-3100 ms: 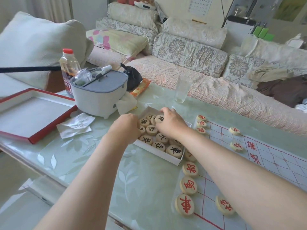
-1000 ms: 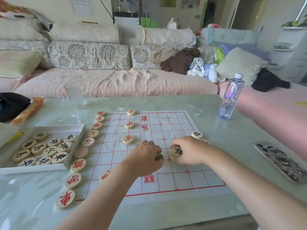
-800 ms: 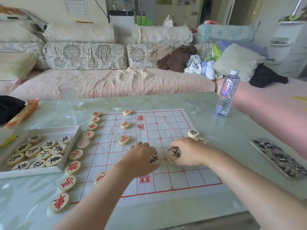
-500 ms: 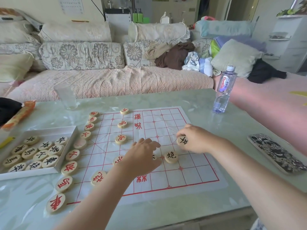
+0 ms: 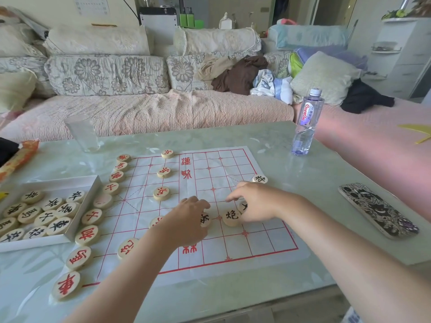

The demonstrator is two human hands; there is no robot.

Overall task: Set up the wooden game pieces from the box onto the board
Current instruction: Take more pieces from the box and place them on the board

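The pale green glass-topped counter carries a white paper board printed with a red grid, lying flat at centre. Just beside the board's left edge stands a shallow white cardboard box, lidless. It holds round wooden black-lettered pieces laid flat in one layer, faces up; the frame cuts off its left part. Two bare forearms reach in from the near edge over the board, palms down. The left hand sits knuckles up near the board's middle. Its fingers are curled down around a first black-lettered piece, which rests half covered on the board. The right hand is just to the right and apart from it. Its forefinger is stretched leftward, while the thumb and remaining fingers pinch a second black-lettered piece, mostly hidden beneath the palm. Whether that piece touches the board cannot be told. Round wooden red-lettered pieces lie in a line down the board's left edge, with a few more further in. A third black-lettered piece lies free between the two hands. A fourth black-lettered piece lies at the board's right edge, beyond the right hand.
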